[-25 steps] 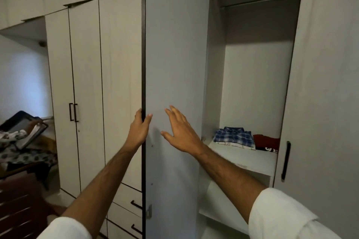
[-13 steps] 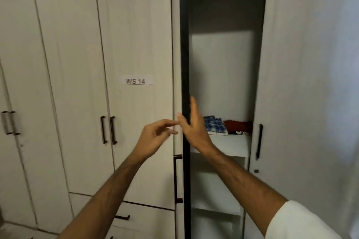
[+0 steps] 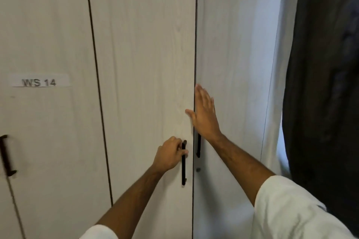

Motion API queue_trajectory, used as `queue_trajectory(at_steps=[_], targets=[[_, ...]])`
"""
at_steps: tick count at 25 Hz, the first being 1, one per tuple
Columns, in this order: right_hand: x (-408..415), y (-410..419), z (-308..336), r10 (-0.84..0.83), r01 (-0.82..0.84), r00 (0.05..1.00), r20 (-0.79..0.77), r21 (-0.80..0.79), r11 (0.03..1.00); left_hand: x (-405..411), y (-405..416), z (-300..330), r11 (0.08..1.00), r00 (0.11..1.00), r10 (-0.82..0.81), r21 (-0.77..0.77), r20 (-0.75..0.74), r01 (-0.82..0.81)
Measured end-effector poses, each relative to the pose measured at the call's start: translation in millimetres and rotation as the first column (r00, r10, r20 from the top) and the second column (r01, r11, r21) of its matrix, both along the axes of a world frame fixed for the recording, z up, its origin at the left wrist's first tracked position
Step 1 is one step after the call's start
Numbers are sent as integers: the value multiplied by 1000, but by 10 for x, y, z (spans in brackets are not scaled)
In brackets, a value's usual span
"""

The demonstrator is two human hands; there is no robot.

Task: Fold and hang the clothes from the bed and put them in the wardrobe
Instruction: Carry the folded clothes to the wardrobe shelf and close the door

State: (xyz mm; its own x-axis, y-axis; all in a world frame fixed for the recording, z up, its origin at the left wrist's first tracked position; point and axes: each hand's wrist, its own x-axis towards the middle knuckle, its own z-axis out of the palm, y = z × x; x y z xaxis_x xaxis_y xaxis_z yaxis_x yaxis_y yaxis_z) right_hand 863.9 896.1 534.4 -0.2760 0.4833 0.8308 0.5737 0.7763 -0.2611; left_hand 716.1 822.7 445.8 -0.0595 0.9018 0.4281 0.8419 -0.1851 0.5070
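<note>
Left hand [image 3: 171, 154] curled around the black handle [image 3: 183, 163] of a pale wardrobe door [image 3: 143, 64], right hand [image 3: 205, 114] flat with straight fingers on the adjoining right door [image 3: 233, 64], both doors closed, "WS 14" label [image 3: 39, 81] far left.

A white paper label [image 3: 39, 80] printed "WS 14" in black is stuck at the left. A dark curtain [image 3: 328, 83] is hung at the right edge, with pale daylight seen beside it.
</note>
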Motion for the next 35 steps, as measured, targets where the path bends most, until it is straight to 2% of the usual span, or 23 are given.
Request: queue_trajectory(at_steps=[2,7,12,19,24,27,31,33,35], targets=[[61,326,33,-210,194,969,126,130,972,85,297,27,998,997,69,-9,-31,-69],[66,959,85,-346,307,906,245,183,934,213,902,34,978,974,209,7,-85,-209],[-35,1376,109,-366,323,888,279,190,927,181,1306,-5,957,944,289,26,-157,-289],[-48,1729,68,-252,243,929,272,67,968,156,1552,-9,943,911,331,63,-245,-326],[-223,1782,62,-371,352,898,236,118,928,163,1645,45,939,892,309,-45,-328,-342],[-164,1732,-44,-313,285,900,302,132,949,123,1458,-54,954,876,282,14,-390,-301],[-285,1470,-704,-160,84,900,406,198,977,-163,927,-462,913,676,394,179,-623,-367],[-478,1189,-1137,-50,-17,885,462,140,990,-388,551,-698,884,595,406,135,-693,-447],[-730,837,-1636,51,-107,836,546,71,992,-664,86,-1025,842,583,415,52,-699,-537]])
